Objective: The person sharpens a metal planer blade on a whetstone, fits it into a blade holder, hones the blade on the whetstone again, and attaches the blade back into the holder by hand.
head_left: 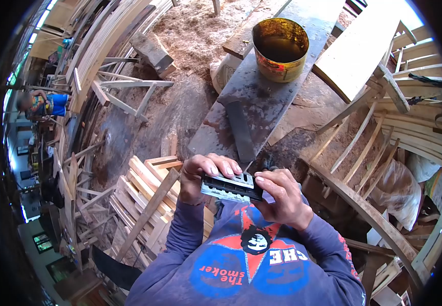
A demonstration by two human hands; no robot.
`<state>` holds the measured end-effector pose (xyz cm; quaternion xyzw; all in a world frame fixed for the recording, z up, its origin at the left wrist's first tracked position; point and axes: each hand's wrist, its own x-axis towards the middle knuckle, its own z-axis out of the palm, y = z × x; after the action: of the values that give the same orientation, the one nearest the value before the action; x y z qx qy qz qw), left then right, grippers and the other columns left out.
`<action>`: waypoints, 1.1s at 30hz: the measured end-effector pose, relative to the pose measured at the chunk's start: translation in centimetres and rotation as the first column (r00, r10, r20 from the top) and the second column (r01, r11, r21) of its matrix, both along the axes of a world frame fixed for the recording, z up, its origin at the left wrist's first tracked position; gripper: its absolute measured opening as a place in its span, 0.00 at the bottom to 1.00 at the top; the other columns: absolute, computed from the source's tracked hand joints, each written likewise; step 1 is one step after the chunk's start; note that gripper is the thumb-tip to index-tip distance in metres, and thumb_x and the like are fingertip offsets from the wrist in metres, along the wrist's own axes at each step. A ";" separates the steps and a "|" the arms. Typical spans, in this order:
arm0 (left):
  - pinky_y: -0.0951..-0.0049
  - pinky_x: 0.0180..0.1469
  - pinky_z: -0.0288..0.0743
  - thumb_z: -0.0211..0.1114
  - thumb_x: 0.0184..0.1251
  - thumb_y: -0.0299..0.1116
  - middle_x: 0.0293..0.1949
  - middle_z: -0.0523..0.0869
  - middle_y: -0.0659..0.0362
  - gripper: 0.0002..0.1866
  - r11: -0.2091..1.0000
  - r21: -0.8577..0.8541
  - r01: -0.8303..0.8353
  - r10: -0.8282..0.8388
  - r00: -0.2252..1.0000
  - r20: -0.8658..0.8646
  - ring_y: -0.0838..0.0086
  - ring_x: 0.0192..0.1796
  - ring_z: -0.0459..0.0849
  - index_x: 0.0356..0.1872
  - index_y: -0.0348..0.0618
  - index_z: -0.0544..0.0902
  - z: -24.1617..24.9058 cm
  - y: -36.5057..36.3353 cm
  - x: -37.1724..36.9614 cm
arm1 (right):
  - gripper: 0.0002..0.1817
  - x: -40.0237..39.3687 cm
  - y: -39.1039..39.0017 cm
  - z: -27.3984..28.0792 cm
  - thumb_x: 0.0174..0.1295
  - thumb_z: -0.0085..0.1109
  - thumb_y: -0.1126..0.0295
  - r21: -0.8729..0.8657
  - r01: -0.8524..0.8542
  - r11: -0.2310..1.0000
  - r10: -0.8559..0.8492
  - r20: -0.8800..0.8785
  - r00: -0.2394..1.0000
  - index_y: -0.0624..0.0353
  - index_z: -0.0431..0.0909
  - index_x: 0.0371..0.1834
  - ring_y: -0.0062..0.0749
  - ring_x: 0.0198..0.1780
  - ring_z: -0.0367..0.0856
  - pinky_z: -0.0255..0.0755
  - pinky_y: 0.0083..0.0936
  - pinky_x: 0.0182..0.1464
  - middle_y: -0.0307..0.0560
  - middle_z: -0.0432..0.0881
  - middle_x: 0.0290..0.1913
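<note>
Both of my hands are closed around a flat black and silver metal piece (231,187) with slots and a notched edge, held level in front of my chest. I cannot make out its exact kind. My left hand (200,174) grips one end, fingertips over the top. The other end sits between the thumb and fingers of my right hand (284,198). Just beyond them, a long dark grey block like a whetstone (239,130) lies on a wet plank bench (277,116). Farther up that bench stands an open, stained yellow tin (281,71) with dark liquid inside.
Stacked wooden slats (144,196) lie at the left, near wooden trestles (129,92). A pale board (358,48) and a curved slatted wooden frame (363,204) are at the right. Sawdust covers the floor (200,30). A person (45,103) is in the far left background.
</note>
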<state>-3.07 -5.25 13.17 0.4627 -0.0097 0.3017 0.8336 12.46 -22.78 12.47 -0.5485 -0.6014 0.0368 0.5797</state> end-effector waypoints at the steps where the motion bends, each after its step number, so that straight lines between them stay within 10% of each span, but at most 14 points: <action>1: 0.47 0.59 0.81 0.62 0.82 0.37 0.45 0.88 0.49 0.07 1.000 -0.002 -0.004 0.004 1.000 -0.005 0.51 0.52 0.88 0.47 0.47 0.79 0.0 0.1 -0.2 | 0.33 -0.1 0.1 -0.1 0.51 0.79 0.75 -0.002 -0.004 1.000 0.004 0.007 1.000 0.65 0.78 0.64 0.45 0.44 0.86 0.79 0.38 0.44 0.59 0.86 0.55; 33: 0.41 0.60 0.83 0.73 0.74 0.43 0.44 0.91 0.45 0.15 0.994 0.084 -0.064 0.069 0.996 -0.052 0.45 0.53 0.90 0.42 0.40 0.85 0.3 3.2 -0.9 | 0.35 0.3 3.3 -0.6 0.48 0.79 0.78 -0.065 0.011 0.998 -0.011 0.000 1.000 0.64 0.79 0.64 0.45 0.43 0.86 0.79 0.37 0.44 0.57 0.86 0.56</action>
<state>-3.97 -2.06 13.48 0.5049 0.0164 0.3159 0.8032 12.75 -19.43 11.90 -0.5705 -0.5967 0.0531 0.5618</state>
